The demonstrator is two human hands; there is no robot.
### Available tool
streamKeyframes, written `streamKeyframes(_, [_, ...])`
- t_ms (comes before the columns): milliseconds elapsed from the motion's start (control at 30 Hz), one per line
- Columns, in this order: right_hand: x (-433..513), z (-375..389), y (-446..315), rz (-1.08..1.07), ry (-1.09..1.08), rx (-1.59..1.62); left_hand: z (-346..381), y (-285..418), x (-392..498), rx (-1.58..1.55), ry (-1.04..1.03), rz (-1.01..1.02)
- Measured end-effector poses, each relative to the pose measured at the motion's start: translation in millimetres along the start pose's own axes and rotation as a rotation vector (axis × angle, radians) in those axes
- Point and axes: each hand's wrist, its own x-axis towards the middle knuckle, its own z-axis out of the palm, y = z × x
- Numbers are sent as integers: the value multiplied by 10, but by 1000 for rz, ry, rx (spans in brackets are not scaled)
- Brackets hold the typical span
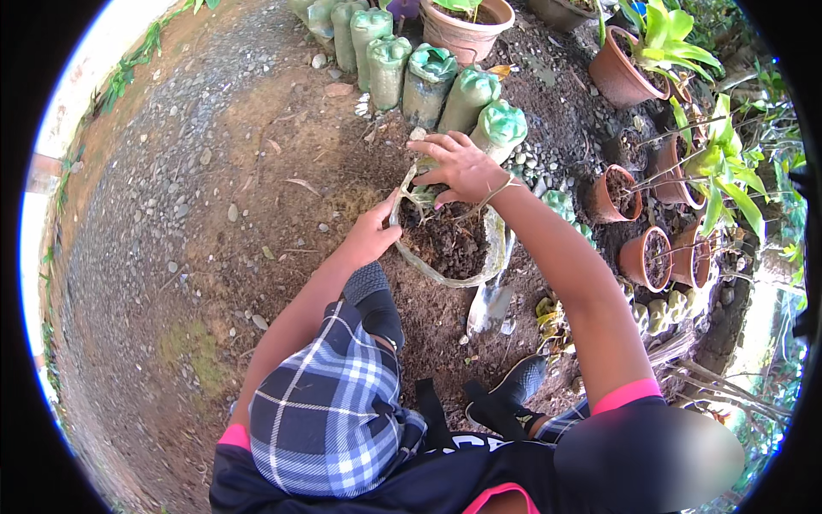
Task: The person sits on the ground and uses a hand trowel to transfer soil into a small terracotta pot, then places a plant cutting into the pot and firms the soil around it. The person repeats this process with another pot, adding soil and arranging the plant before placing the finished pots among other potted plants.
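My left hand (374, 232) grips the near-left rim of a round, weathered pot (443, 278) with a pale, worn edge. Dark crumbly soil (457, 247) fills the pot, and a bare branched plant stem (414, 198) rises at its left side. Over the pot's far side, my right hand (461, 168) is spread palm down, its fingers apart; whether a fingertip touches the rim or stem is hard to tell. A thin bare twig (491, 196) crosses at my right wrist. Beside the pot lies a hand trowel, its metal blade (490, 308) on the ground.
A row of soil-filled green plastic bottles (388, 74) stands beyond the pot. Behind them is a large clay-coloured planter (465, 35). Several smaller terracotta-coloured pots (645, 260) sit on the right, with leafy plants (722, 164). Gravelly ground (192, 173) stretches left; my shoe (520, 382) is near the trowel.
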Motion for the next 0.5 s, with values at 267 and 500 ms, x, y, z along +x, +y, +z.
streamKeyframes(267, [-77, 62, -69, 64, -67, -75, 46, 82, -51, -44, 68, 36])
streamKeyframes(500, [-608, 101, 73, 449, 570, 386, 16, 2, -13, 4, 59, 50])
